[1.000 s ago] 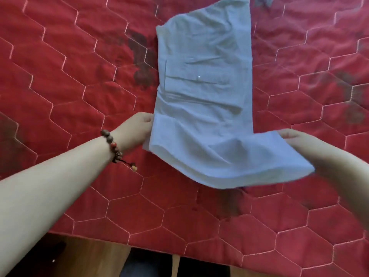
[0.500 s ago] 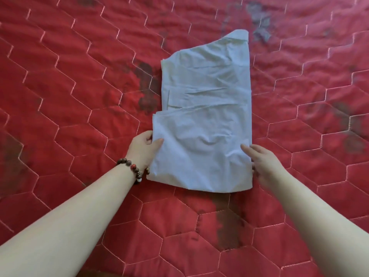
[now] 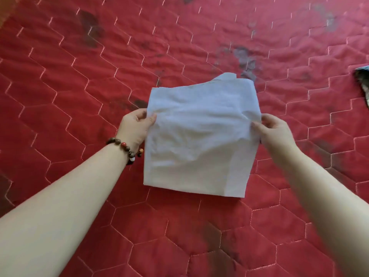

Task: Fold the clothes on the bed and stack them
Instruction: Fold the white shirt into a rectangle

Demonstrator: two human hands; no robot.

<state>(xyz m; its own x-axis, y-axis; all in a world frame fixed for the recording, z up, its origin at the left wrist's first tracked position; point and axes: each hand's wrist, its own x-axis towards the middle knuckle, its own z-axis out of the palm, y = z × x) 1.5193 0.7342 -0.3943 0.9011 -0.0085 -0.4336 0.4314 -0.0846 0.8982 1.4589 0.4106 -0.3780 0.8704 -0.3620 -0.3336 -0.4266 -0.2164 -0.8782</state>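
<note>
Folded pale-blue garment [image 3: 199,140], long axis running away from the person, pinched at its side edges by left hand [image 3: 135,127] and right hand [image 3: 273,130] fingers.

A pale blue folded garment [image 3: 201,140] lies in the middle of a bed covered by a red quilted spread [image 3: 69,80] stitched in a hexagon pattern, with dark blotches here and there. The left hand [image 3: 135,127] pinches the garment's left edge, thumb on top of the cloth. The right hand [image 3: 274,132] pinches the right edge, thumb on top, and the fabric is bunched into creases between the two hands. The garment's near edge lies flat on the spread; a small flap sticks out at its far edge. A beaded bracelet [image 3: 125,148] circles the left wrist. At the right border, a bit of dark patterned cloth [image 3: 363,80] lies on the spread, well apart from the garment.
</note>
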